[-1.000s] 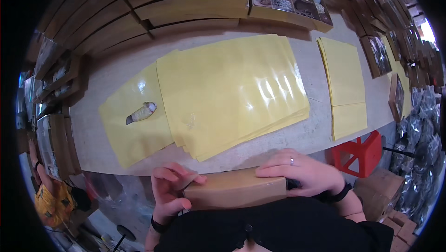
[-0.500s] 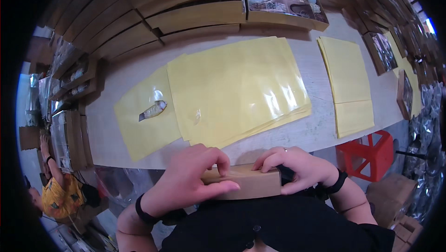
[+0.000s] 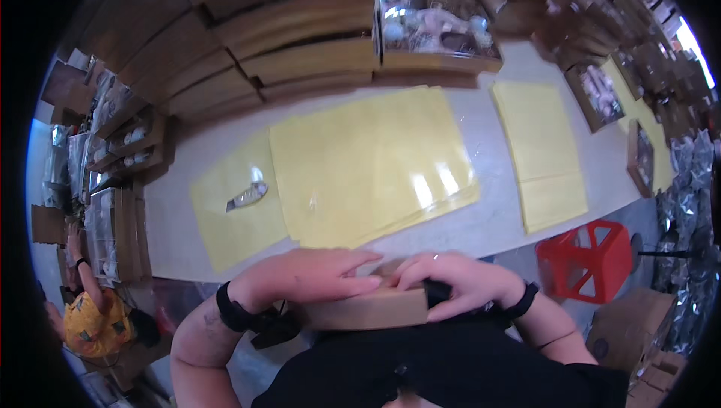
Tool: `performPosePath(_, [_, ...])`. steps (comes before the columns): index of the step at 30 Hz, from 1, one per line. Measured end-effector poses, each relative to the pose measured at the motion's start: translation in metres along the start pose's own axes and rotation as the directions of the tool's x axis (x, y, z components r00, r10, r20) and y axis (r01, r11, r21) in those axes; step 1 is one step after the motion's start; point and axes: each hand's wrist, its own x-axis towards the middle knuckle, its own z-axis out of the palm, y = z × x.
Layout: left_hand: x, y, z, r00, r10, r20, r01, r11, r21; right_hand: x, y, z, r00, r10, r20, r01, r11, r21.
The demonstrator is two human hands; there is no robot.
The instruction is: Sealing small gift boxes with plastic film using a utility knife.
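Observation:
A narrow brown cardboard box [image 3: 368, 312] is held close against my black shirt at the table's near edge. My left hand [image 3: 312, 276] bends over its top, fingers and thumb pressed on the upper edge left of the middle. My right hand [image 3: 462, 280] grips its right end, with fingertips on top and the thumb at the end's lower corner. Both fingertips nearly meet over the box. Its far side and contents are hidden from me. Beyond lies a stack of yellow sheets [image 3: 368, 167], with a small shiny clear-and-grey object [image 3: 248, 196] on the leftmost sheet.
A second yellow stack [image 3: 541, 152] lies to the right. Stacked brown boxes [image 3: 300, 25] line the far side, beside a clear-topped box [image 3: 435, 28]. More boxes [image 3: 124, 228] stand left. A red stool [image 3: 589, 261] is at right. Another person [image 3: 98, 321] works at far left.
The box and both hands have shifted left. My left hand has turned flatter across the box top, its fingers closer to my right hand. The view has moved slightly.

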Motion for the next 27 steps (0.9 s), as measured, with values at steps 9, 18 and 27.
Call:
performPosePath(9, [-0.061, -0.061, 0.013, 0.971, 0.072, -0.228, -0.174, 0.865, -0.470, -0.046, -0.034, -0.017, 0.885, 0.051, -0.463, -0.030, 0.998, 0.053])
performPosePath(18, [-0.115, -0.136, 0.100, 0.778, -0.012, -0.628, -0.501, 0.591, -0.632, -0.008, -0.070, -0.176, 0.038, 0.052, -0.998, 0.660, 0.749, 0.064])
performPosePath(27, [-0.133, -0.072, 0.121, 0.716, -0.189, -0.672, -0.585, 0.362, -0.725, 0.069, 0.017, -0.256, -0.002, -0.022, -1.000, 0.181, 0.983, -0.022])
